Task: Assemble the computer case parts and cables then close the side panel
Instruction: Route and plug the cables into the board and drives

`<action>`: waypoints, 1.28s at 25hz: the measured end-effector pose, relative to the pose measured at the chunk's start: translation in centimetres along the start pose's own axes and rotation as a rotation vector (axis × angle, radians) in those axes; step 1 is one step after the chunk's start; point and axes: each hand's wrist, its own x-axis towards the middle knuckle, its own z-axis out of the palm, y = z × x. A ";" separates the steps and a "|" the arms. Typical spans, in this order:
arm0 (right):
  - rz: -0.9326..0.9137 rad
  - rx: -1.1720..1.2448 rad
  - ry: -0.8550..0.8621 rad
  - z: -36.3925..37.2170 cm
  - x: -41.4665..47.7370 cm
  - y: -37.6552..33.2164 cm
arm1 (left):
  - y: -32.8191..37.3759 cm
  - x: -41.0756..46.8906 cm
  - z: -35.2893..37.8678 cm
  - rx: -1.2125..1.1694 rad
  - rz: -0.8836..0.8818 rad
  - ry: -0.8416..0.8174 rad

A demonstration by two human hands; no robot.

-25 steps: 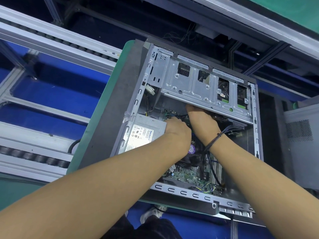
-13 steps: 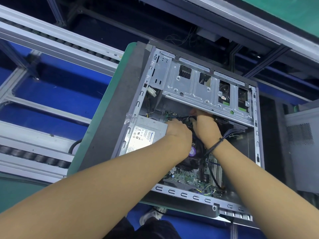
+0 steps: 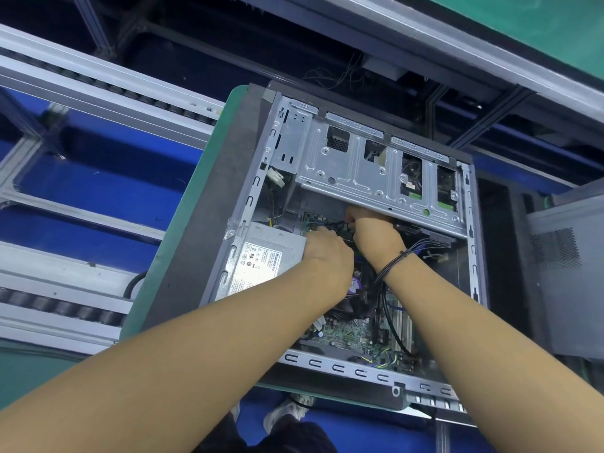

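An open grey computer case (image 3: 251, 204) lies on its side on a green-edged pallet. Both of my hands reach inside it, just below the silver drive cage (image 3: 359, 168). My right hand (image 3: 376, 235) pinches a black cable (image 3: 333, 224) near the top of the motherboard (image 3: 346, 335). My left hand (image 3: 327, 253) sits beside the power supply (image 3: 268, 253) with its fingers curled down onto the same cable bundle; the fingertips are hidden. A bundle of thin wires (image 3: 425, 248) crosses my right wrist.
A white connector (image 3: 275, 179) hangs loose at the case's upper left. A second grey case or panel (image 3: 565, 273) stands to the right. Conveyor rails (image 3: 98, 93) run on the left over blue flooring. My shoes (image 3: 287, 411) show below the pallet edge.
My right hand drew back from under the drive cage and now pinches the cable nearer my left hand. The left hand stayed by the power supply.
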 end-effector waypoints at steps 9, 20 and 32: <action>-0.236 0.254 0.247 1.5 -4.3 1.2 | -0.3 -2.9 -2.3 0.104 0.026 0.107; -0.300 0.119 -0.233 -2.6 -14.5 7.5 | -10.0 -1.1 -5.2 -0.166 0.023 -0.026; -0.414 0.186 -0.011 -3.4 -11.0 2.5 | -9.4 3.1 -3.7 0.046 0.049 -0.260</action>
